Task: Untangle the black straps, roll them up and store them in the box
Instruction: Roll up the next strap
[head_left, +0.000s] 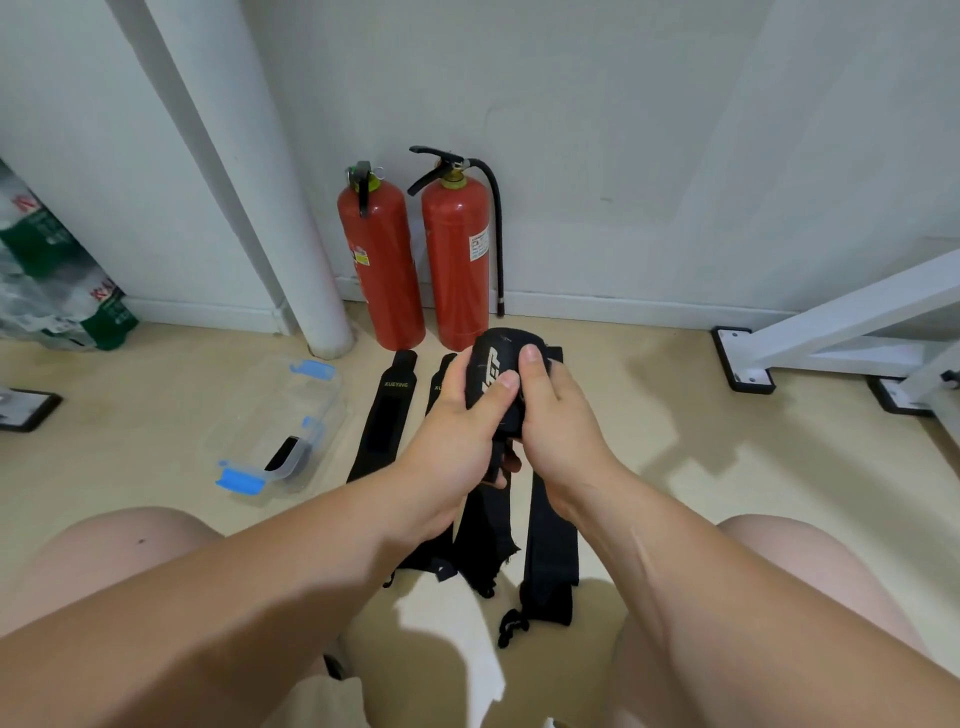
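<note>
Both hands hold a partly rolled black strap (493, 364) with white lettering, raised above the floor. My left hand (457, 431) grips the roll from the left, thumb across its front. My right hand (556, 415) grips it from the right, thumb on top. The strap's loose end hangs down below the hands. Three other black straps lie flat side by side on the floor: one at the left (382, 415), one under my left wrist (439, 382), and one at the right (550, 551). A clear plastic box (291, 431) with blue clips sits on the floor to the left, with something black inside.
Two red fire extinguishers (415, 260) stand against the white wall behind the straps. A white pipe (291, 234) runs down at the left. A white frame with black feet (748, 364) is at the right. My bare knees are at both lower sides.
</note>
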